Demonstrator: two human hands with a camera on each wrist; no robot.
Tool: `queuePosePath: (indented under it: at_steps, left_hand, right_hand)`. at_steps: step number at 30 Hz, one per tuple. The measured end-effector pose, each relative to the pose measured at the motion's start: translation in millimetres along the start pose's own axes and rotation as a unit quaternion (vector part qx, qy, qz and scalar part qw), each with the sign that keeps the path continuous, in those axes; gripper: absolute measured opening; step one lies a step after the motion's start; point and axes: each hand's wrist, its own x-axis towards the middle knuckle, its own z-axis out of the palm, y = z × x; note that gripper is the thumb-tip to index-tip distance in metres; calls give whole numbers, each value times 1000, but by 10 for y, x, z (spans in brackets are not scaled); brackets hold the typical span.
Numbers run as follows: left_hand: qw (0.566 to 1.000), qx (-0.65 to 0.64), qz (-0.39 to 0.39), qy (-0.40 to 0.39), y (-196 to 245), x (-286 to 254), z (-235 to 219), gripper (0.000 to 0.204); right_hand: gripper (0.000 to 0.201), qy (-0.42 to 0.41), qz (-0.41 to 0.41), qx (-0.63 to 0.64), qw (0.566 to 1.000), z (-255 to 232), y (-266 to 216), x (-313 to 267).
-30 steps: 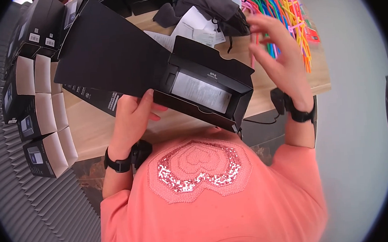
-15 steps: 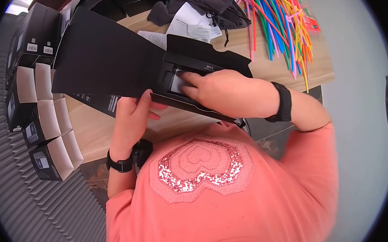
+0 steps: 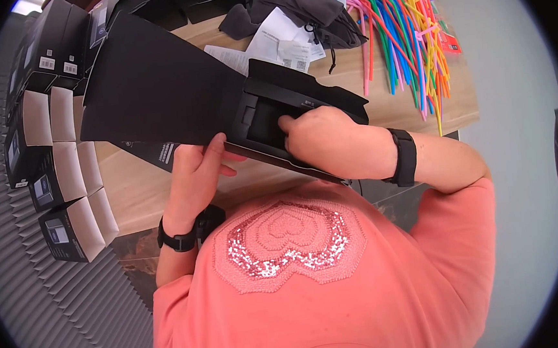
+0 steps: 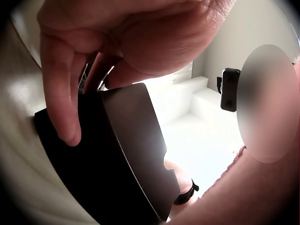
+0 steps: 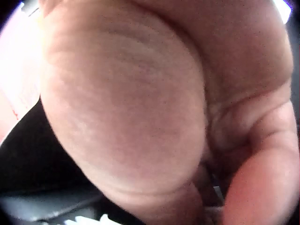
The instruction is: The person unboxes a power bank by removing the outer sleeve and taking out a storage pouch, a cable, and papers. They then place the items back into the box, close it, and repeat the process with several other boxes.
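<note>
A black cardboard box (image 3: pixel 261 150) with its large lid flap (image 3: pixel 156 85) folded open lies tilted over the table. My left hand (image 3: pixel 198 170) grips its near left edge, thumb on top and fingers underneath; the left wrist view shows those fingers (image 4: pixel 63 108) against the dark box wall. Inside the box is my right hand (image 3: pixel 325 138), fingers curled down into the narrow compartment (image 3: pixel 265 120). White folded paper edges (image 5: pixel 89 221) show below this hand in the right wrist view; the back of the hand hides most of the paper in the head view.
Several boxes (image 3: pixel 69 230) are stacked at the left. Behind the open box lie white printed sheets (image 3: pixel 276 38) and a dark drawstring pouch (image 3: pixel 313 10). A bunch of colourful straws (image 3: pixel 406 42) covers the table's right side.
My right hand has come from the straws' side into the box and curled its fingers there. The white paper no longer shows in the compartment's left part. The left hand keeps its grip.
</note>
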Motion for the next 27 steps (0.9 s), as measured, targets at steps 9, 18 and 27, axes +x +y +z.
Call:
queuePosePath:
  at_steps: [9,18,27]
  left_hand:
    - [1000,28,-2,8,-29,5,15,22]
    - [999,27,22,11,13,17,38,22]
    - [999,39,29,21,16,-5,50,20]
  right_hand:
    - [18,360,117,-19,926,-709,264,-320]
    - [26,535,224,-76,811,-735,827,-132]
    - [36,366,277,252,852,-259,285,-962]
